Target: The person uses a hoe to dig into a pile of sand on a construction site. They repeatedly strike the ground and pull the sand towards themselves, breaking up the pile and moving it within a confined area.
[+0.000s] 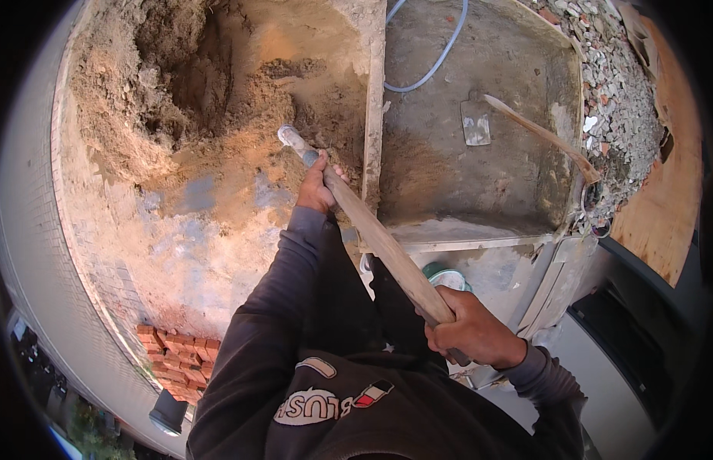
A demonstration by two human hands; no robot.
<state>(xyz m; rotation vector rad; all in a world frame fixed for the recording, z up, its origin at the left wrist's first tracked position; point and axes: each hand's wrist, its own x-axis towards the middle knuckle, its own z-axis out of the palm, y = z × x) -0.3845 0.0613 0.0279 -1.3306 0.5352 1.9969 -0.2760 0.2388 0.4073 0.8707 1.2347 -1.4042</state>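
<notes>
Both my hands grip a long wooden-handled tool (pixel 387 247), which slants from lower right to upper left across my front. My left hand (pixel 319 186) is wrapped round the shaft near its far end, just behind the pale metal head (pixel 290 137). The head is seen nearly end on, so its exact kind is unclear. Lower down, my right hand (pixel 473 330) closes round the handle's near end. Beyond the head lies a heap of damp brown sand (pixel 141 100) with a hollow dug into it. Loose sand spreads round the tool's head.
Right of the sand, a low-rimmed trough (pixel 374 138) holds a hoe (pixel 536 129) and a pale blue hose (pixel 445 57). Rubble (pixel 613 100) and a plywood sheet (pixel 655 207) lie farther right. A green bucket (pixel 448 277) stands near my legs; red bricks (pixel 176 360) are stacked at lower left.
</notes>
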